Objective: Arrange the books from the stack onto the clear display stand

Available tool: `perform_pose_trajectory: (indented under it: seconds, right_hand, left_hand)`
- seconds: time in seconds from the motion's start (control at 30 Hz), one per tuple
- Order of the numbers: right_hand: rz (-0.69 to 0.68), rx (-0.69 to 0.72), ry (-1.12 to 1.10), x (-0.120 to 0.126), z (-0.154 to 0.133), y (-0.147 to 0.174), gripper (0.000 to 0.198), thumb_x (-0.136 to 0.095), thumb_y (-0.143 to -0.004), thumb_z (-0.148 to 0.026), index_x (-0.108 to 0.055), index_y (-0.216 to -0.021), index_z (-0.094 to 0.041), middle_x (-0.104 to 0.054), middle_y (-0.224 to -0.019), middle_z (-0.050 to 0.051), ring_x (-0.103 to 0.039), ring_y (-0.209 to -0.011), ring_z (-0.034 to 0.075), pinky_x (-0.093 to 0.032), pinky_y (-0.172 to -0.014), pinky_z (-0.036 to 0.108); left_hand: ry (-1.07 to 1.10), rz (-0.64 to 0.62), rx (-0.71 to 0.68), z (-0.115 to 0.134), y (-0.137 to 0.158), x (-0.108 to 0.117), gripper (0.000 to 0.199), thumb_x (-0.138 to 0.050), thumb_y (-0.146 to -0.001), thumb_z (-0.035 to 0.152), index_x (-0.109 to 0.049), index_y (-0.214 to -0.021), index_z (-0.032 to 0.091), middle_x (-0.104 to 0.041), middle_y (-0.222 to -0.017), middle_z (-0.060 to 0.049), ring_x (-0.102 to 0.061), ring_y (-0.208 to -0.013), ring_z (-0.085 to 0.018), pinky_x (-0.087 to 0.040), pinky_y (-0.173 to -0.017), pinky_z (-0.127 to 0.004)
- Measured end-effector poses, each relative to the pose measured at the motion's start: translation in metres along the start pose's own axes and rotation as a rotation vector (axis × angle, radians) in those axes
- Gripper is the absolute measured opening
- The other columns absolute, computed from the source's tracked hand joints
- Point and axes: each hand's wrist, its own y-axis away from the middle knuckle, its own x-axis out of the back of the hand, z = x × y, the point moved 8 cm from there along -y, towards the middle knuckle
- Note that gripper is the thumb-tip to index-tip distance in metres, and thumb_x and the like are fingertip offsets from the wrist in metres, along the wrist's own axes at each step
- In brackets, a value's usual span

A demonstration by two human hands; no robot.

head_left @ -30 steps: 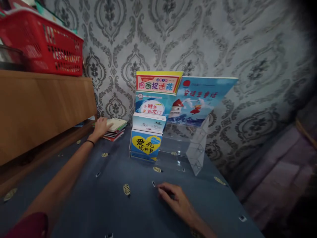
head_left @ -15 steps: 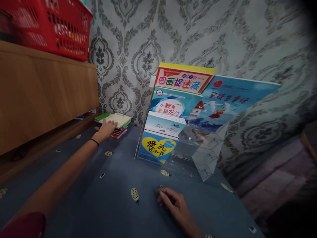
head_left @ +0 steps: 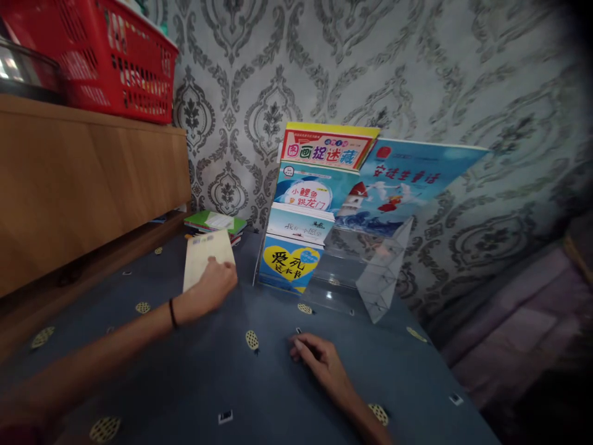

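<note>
My left hand (head_left: pixel 217 281) grips a cream-coloured book (head_left: pixel 208 247), thumb on its cover and fingers out of sight behind it. The book is held tilted in front of a low pile of books (head_left: pixel 208 217), whose top one is green. My right hand (head_left: pixel 322 364) rests on the dark blue patterned cloth (head_left: pixel 273 395), fingers loosely curled and apart from the thumb, holding nothing. Beyond it a clear display stand (head_left: pixel 376 278) bears several books in tiers. A blue book with a yellow heart (head_left: pixel 291 264) occupies the lowest tier; a large blue book (head_left: pixel 403 185) leans at the upper right.
A wooden cabinet (head_left: pixel 92 191) runs along the left side, with a red plastic basket (head_left: pixel 139 74) and a metal-rimmed vessel (head_left: pixel 28 71) on top. Patterned wallpaper (head_left: pixel 259 80) covers the wall behind. Pale fabric (head_left: pixel 514 334) lies in shadow at the right.
My left hand has taken the cream book off the pile and brought it nearer, exposing the green book. My right hand remains on the cloth. The camera view has shifted slightly.
</note>
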Motion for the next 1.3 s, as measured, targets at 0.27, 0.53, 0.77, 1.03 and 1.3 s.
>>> perform_pose_trajectory:
  seconds: [0.27, 0.53, 0.77, 1.03, 1.3]
  right_hand:
    - [0.017, 0.018, 0.021, 0.002, -0.004, 0.004, 0.063, -0.055, -0.083, -0.079, -0.076, -0.086, -0.019, -0.076, -0.076, 0.009, -0.072, -0.072, 0.025, -0.059, -0.071, 0.038]
    - [0.038, 0.117, 0.223, -0.007, -0.016, 0.009, 0.044, -0.051, -0.096, -0.058, -0.076, -0.09, -0.022, -0.077, -0.084, 0.009, -0.073, -0.08, 0.026, -0.06, -0.078, 0.041]
    - [-0.203, 0.549, 0.503, -0.095, -0.071, 0.017, 0.025, -0.056, -0.098, -0.031, -0.07, -0.117, -0.023, -0.071, -0.128, 0.013, -0.063, -0.125, 0.03, -0.049, -0.108, 0.054]
    - [-0.497, 0.534, 0.659, -0.14, -0.063, 0.022, 0.06, -0.066, -0.092, -0.052, -0.058, -0.144, -0.022, -0.053, -0.154, 0.014, -0.044, -0.147, 0.032, -0.029, -0.123, 0.061]
    - [-0.348, 0.469, 0.709, -0.081, -0.051, 0.003, 0.033, -0.057, -0.097, -0.027, -0.068, -0.128, -0.022, -0.07, -0.133, 0.014, -0.058, -0.134, 0.032, -0.037, -0.117, 0.063]
  left_hand:
    - [0.208, -0.151, -0.418, 0.139, 0.07, -0.017, 0.011, -0.059, -0.084, 0.011, -0.069, -0.089, 0.015, -0.071, -0.091, -0.015, -0.071, -0.075, -0.028, -0.052, -0.059, -0.037]
    - [0.321, -0.031, -0.123, 0.052, 0.064, -0.044, 0.027, -0.043, -0.103, 0.021, -0.064, -0.117, 0.012, -0.069, -0.123, -0.017, -0.065, -0.116, -0.03, -0.052, -0.1, -0.046]
    - [0.401, 0.083, 0.086, -0.024, 0.052, -0.101, 0.043, -0.037, -0.105, 0.027, -0.05, -0.144, 0.016, -0.053, -0.151, -0.017, -0.051, -0.139, -0.027, -0.041, -0.115, -0.048]
    - [0.307, -0.037, 0.267, -0.042, 0.056, -0.084, 0.029, -0.041, -0.103, 0.029, -0.063, -0.119, 0.017, -0.069, -0.116, -0.015, -0.068, -0.104, -0.028, -0.055, -0.081, -0.036]
    - [0.529, -0.049, 0.285, -0.057, 0.067, -0.097, 0.038, -0.038, -0.102, 0.026, -0.057, -0.135, 0.02, -0.077, -0.1, -0.01, -0.073, -0.093, -0.024, -0.053, -0.079, -0.033]
